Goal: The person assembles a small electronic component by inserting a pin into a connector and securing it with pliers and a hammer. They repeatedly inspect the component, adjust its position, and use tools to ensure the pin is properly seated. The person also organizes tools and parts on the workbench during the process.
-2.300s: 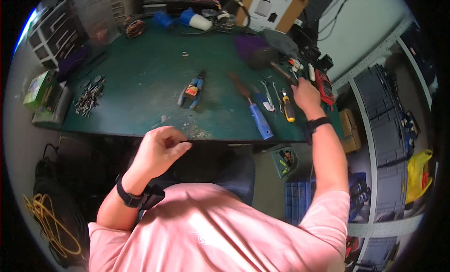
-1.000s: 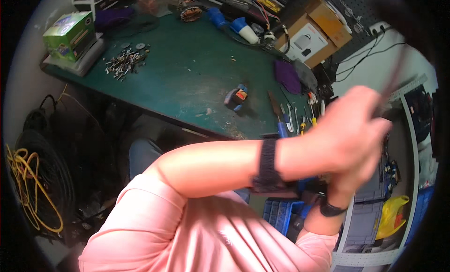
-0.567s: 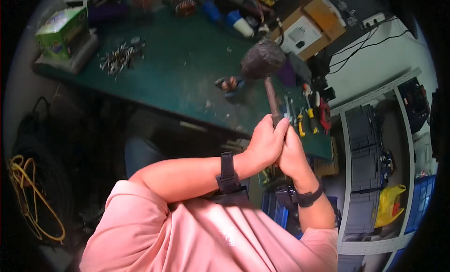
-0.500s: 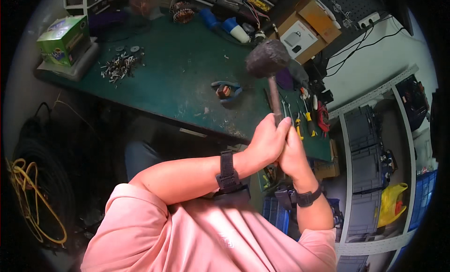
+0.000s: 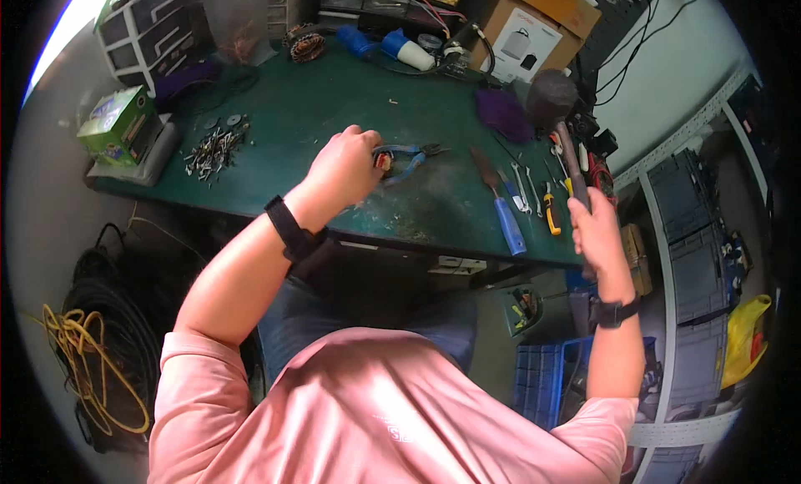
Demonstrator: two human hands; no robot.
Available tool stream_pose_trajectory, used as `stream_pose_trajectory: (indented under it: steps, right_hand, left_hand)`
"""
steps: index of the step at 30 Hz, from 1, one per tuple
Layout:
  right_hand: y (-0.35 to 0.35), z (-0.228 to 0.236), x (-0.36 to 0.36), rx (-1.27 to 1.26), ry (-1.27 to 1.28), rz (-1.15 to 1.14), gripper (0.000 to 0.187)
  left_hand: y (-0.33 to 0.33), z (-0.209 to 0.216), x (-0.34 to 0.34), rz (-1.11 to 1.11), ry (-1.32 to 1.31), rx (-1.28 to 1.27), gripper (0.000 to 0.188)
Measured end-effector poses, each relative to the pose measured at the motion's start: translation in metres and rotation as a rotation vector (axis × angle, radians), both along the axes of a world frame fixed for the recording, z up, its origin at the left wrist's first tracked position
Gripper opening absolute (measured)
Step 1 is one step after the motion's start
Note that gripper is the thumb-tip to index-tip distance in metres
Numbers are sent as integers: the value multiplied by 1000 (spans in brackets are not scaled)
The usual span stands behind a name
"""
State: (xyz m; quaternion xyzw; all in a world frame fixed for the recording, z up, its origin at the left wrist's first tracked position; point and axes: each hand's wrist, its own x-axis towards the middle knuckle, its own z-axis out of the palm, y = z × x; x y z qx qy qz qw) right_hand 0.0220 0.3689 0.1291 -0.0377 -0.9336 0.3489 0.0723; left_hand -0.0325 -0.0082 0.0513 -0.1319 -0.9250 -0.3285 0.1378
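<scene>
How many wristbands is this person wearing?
2. One black wristband sits on the left wrist, behind the left hand over the green bench. The other wristband is on the right wrist, below the right hand gripping the mallet.

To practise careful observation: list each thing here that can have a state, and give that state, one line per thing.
Mallet: raised, gripped by its handle in the right hand.
Left hand: closed over a small copper-wound part on the green bench.
Blue-handled pliers: lying on the bench beside that part; cannot tell if touched.
Cardboard box: flaps open.
Blue-handled tool: lying flat, untouched.
</scene>
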Motion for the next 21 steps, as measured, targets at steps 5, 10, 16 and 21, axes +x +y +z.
stream_pose_trajectory:
  steps: [5,10,16,21]
  right_hand:
    - [45,-28,-67,512,129,-73,33]
    - [38,-51,-118,678,11,-146,36]
    - [46,-78,-140,688,13,-149,37]
    - [54,-65,-129,835,26,-149,40]
  left_hand:
    - [3,-10,-22,-85,37,-287,49]
    - [3,-22,-30,-121,16,-389,51]
    - [0,-17,-32,-58,41,-279,41]
    - [-9,8,-21,-85,-370,679,33]
